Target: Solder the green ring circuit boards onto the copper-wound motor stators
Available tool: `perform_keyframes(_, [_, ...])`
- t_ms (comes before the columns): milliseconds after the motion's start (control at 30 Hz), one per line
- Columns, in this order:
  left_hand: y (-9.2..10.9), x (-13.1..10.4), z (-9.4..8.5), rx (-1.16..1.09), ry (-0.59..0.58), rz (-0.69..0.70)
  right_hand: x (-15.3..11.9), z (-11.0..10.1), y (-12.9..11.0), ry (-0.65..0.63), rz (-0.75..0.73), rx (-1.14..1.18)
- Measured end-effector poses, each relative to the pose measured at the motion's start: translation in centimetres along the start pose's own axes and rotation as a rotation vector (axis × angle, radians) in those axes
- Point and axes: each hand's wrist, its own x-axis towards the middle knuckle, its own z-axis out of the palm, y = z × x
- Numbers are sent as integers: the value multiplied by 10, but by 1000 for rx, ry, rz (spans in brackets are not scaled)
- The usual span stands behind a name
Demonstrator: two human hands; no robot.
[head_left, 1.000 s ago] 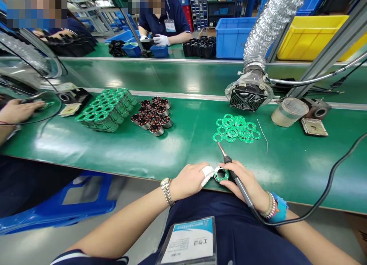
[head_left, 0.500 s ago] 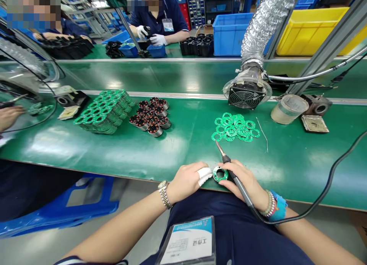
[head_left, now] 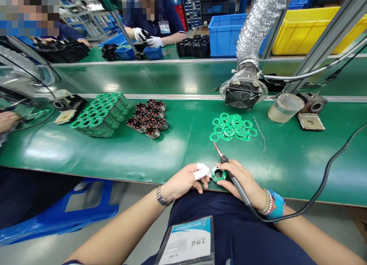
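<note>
My right hand is closed round a soldering iron, its tip pointing away from me toward the loose boards. The thumb and a finger of that hand also hold the edge of a green ring-shaped circuit board, which seems to sit on a round motor part at the table's front edge. My left hand, with white covers on some fingers, is at the board's left side. Its covered fingertips are pressed together there, and what they pinch is too small to name. Beyond the iron's tip lies a pile of green ring boards.
Copper-wound motor stators stand in a group left of centre, beside stacked green boards. A fan with a foil duct, a cloudy cup, an iron stand and a bent wire are at the right. Co-workers sit opposite and at left.
My left hand has turned and drawn slightly left, its lower fingers now showing below the white covers. My right hand keeps its hold on the iron and board. The view has shifted slightly.
</note>
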Motion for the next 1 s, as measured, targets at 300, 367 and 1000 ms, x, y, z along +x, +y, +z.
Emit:
perform_keyframes(300, [-6, 5, 1, 46, 55, 17, -1, 0, 1, -3, 9, 2])
perform_keyframes(367, [-4, 5, 5, 154, 101, 29, -1, 1, 1, -7, 13, 2])
perform_keyframes(1000, [-15, -2, 12, 545, 231, 315, -1, -17, -11, -76, 59, -47])
